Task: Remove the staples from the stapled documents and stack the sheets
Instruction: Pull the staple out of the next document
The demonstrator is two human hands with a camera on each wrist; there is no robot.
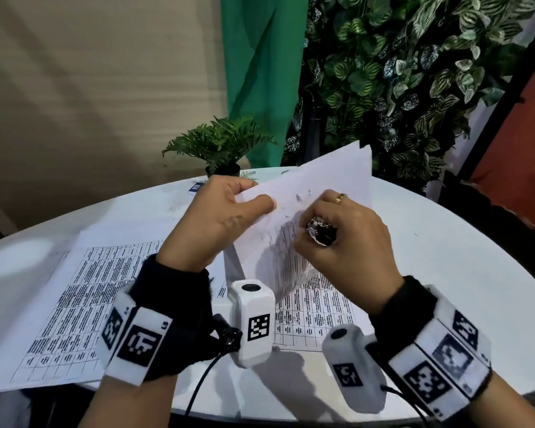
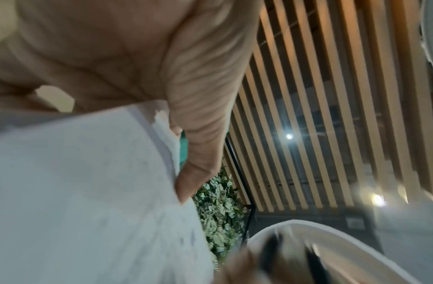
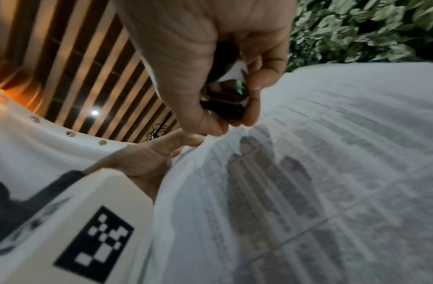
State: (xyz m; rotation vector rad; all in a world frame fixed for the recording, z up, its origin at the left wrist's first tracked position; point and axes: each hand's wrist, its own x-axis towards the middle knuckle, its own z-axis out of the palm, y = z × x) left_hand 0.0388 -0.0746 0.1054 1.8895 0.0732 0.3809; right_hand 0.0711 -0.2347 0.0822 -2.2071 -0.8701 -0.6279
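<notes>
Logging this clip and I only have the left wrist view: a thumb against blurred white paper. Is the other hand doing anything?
Observer: Yes. In the head view the right hand grips a small dark and shiny tool against the lifted document.
Operator: Where does the left hand hold it?
Observer: The left hand pinches the document's near left corner, thumb on top, holding it up off the table.
Operator: Any sheets already down?
Observer: Printed sheets with tables lie flat on the table to the left, and another printed sheet lies under the wrists.
Operator: Can you see a staple?
Observer: No; only small tears in the paper by the tool.
</notes>
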